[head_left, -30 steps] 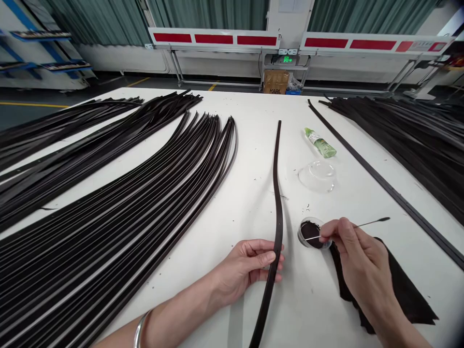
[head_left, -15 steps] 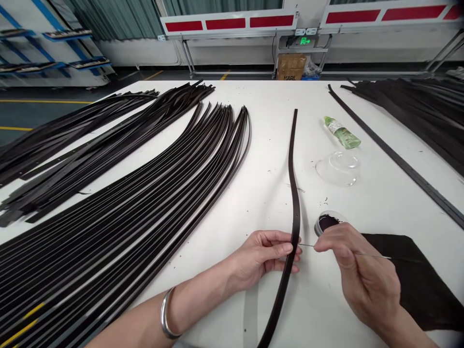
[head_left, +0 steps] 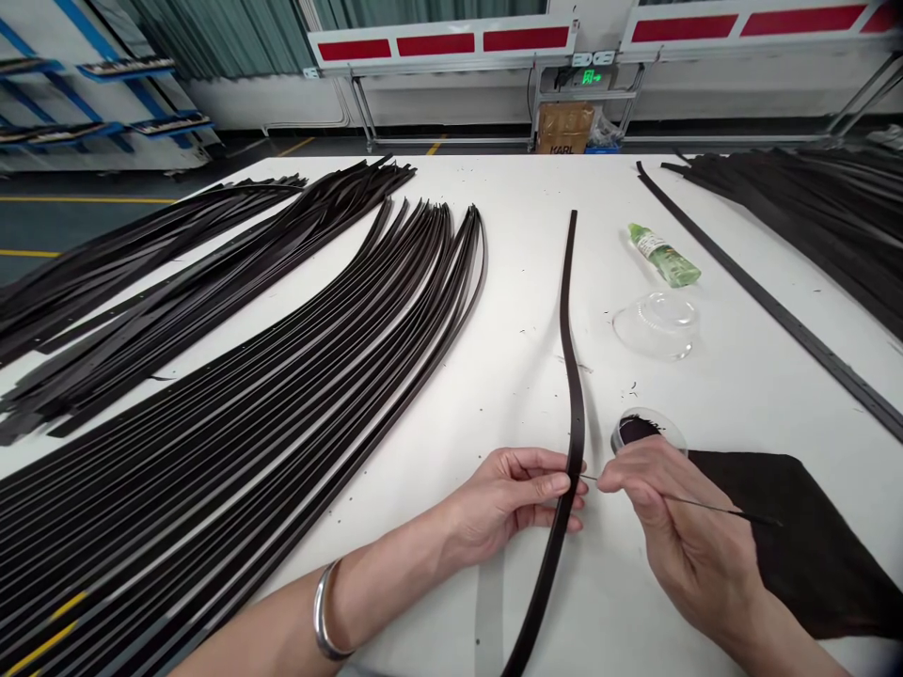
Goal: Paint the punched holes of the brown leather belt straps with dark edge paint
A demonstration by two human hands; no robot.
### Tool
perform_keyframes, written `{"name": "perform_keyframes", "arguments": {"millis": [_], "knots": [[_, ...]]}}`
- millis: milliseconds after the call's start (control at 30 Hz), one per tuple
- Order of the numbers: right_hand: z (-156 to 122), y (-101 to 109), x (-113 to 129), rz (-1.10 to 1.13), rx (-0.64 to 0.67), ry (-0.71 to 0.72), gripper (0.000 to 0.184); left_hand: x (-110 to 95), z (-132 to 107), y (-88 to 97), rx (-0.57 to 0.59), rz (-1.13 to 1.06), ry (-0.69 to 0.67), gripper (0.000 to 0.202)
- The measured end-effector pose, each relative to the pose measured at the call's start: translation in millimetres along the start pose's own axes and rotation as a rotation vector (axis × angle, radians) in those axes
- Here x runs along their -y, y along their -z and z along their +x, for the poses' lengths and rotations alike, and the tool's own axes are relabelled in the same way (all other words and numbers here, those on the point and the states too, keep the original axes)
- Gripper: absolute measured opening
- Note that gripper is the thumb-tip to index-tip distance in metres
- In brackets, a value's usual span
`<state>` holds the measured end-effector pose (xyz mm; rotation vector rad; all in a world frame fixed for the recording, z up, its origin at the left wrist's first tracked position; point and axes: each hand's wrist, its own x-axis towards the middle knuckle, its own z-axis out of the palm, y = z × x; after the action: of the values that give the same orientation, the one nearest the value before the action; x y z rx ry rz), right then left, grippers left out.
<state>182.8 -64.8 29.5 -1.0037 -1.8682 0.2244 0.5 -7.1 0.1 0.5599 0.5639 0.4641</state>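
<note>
Pinching a dark leather belt strap firmly, a left hand steadies it near the white table's front edge, while a right hand grips a thin metal applicator, its tip just beside the strap.

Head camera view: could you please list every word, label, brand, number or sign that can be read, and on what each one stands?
"KARL": on the cardboard box under the far rack.
Lit green exit sign: figure and arrow, no readable words.
Label on the green bottle: too small to read.
</note>
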Motion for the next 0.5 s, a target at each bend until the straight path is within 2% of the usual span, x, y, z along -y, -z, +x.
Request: {"name": "perform_keyframes", "arguments": {"millis": [300, 400, 500], "knots": [[-2.4, -2.9, -1.5, -0.001, -0.004, -0.028, 0.025, -0.7, 0.6, -0.3, 0.001, 0.0, 0.01, 0.023], [-12.7, 0.6, -0.4, 0.02, -0.004, -0.124, 0.025, -0.5, 0.3, 0.3, 0.001, -0.008, 0.005, 0.023], [-19.6, 3.0, 2.2, 0.005, -0.148, -0.298, 0.028, -1.1, -1.3, -0.4, -0.002, -0.021, 0.004, 0.024]]}}
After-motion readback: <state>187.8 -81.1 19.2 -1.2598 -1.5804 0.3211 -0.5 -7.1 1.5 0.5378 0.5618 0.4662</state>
